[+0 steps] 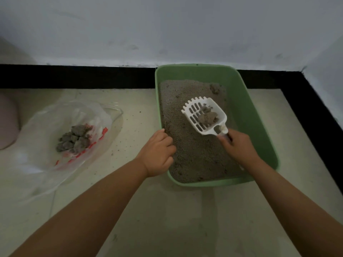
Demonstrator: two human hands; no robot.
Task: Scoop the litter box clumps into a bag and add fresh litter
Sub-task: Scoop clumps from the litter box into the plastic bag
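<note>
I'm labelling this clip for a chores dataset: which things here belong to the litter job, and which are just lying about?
Part of the job:
green litter box
white scoop, held by right hand
clump in scoop
plastic bag with clumps
left hand on box rim

Just lying about:
pink container at the left edge

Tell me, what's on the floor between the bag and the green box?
Mostly bare floor in the head view, with small scattered litter grains on it. Nearer the person, the left hand grips the box rim beside the bag.
</note>
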